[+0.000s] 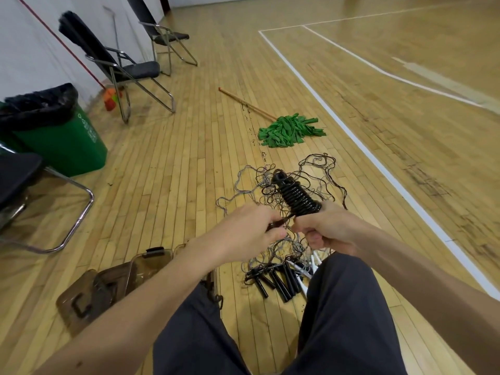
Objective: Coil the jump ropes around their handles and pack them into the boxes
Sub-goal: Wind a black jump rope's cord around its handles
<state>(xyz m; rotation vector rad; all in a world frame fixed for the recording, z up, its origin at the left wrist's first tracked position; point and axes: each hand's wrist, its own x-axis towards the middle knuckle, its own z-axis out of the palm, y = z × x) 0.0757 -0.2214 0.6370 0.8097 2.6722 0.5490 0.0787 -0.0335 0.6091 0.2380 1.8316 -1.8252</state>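
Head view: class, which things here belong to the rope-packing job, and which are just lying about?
Job: black coiled jump rope held in left hand and right hand; tangled pile of thin loose ropes with black handles; clear brown plastic boxes.
Lying about: green strip-cloth mop; green plastic bin; black folding chairs; red-handled broom.

black coiled rope (297, 197), green mop (290, 130)
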